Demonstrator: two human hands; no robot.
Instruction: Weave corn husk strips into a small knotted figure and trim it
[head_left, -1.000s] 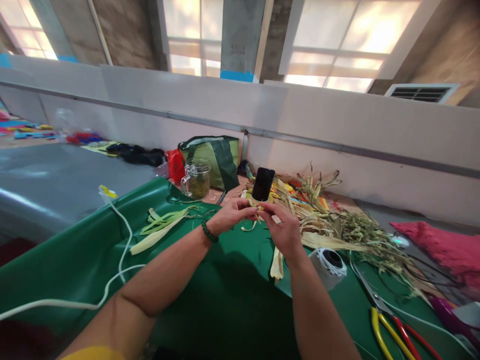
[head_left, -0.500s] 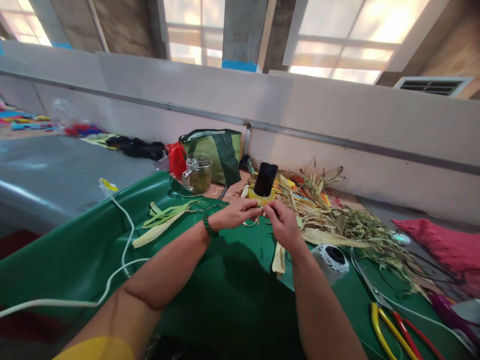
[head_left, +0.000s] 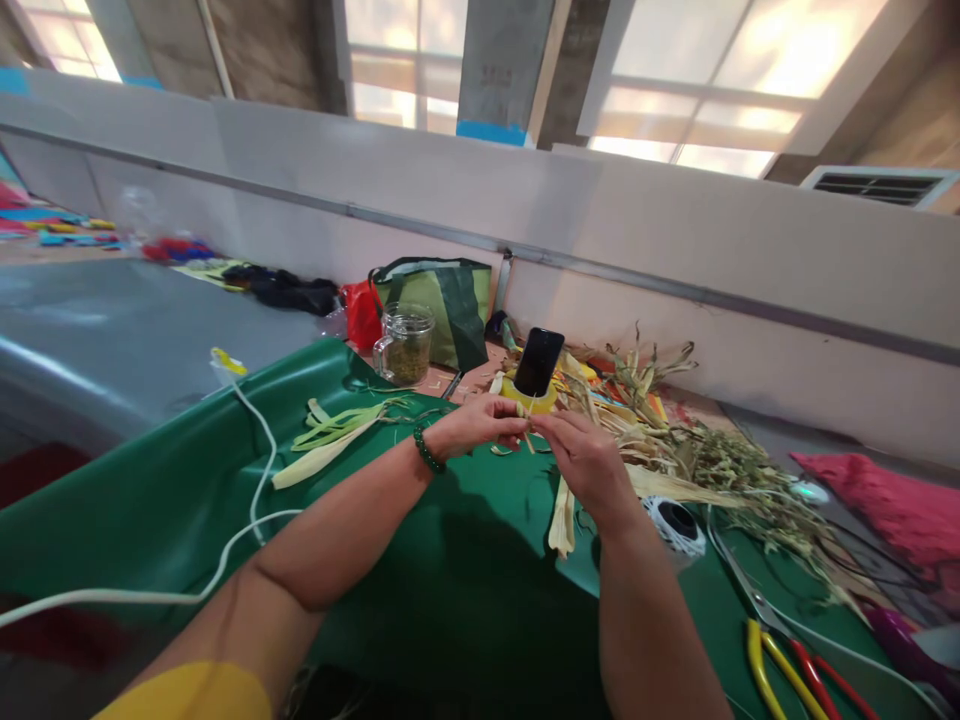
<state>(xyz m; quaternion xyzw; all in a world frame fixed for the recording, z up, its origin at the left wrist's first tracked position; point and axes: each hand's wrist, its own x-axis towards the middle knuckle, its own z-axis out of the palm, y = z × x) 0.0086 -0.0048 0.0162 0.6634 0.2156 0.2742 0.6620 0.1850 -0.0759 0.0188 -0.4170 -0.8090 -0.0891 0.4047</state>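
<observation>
Strip (head_left: 529, 442): pinched by left hand (head_left: 478, 426), touched by right hand (head_left: 589, 462) | long axis: near-upright, ends seen above and below hands | right-hand closure: cannot be told

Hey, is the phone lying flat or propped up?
Propped up: the phone stands tilted on a yellow base, its dark screen in view.
</observation>
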